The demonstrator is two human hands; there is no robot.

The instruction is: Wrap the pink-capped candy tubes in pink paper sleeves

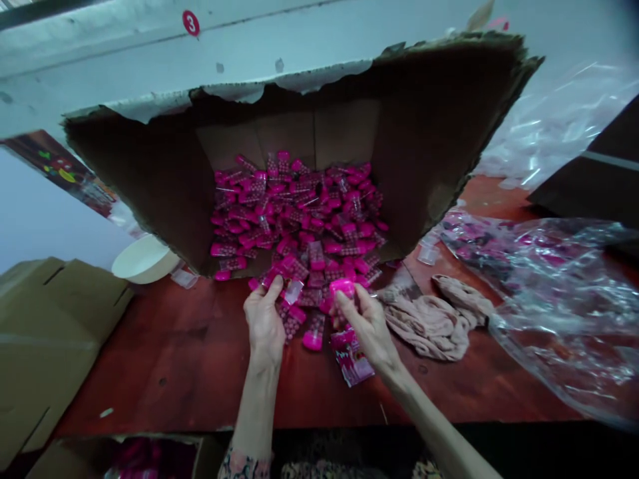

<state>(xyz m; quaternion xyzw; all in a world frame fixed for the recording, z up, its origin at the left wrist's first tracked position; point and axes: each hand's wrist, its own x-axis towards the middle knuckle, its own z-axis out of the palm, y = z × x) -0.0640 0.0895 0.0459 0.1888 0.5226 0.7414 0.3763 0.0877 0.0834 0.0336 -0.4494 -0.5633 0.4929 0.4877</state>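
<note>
Many small clear containers with pink caps and pink beads [299, 199] fill the cardboard box [419, 153], which lies on its side and opens toward me. Some spill onto the red table below its edge. My left hand [264, 326] is closed, thumb on top, on a small clear piece among the pink containers; its exact kind is unclear. My right hand [367, 322] pinches a pink-capped container [341, 290], partly hidden by the fingers. Under the right hand lies a pink printed packet [352, 359]. Between the hands a loose pink-capped container [314, 332] rests on the table.
A crumpled beige cloth [429, 326] lies right of the box, beside a large clear plastic bag [564, 319]. At left are a white bowl [142, 259] and a folded cardboard box [50, 346]. Below the table edge stands an open carton [194, 452] with pink contents.
</note>
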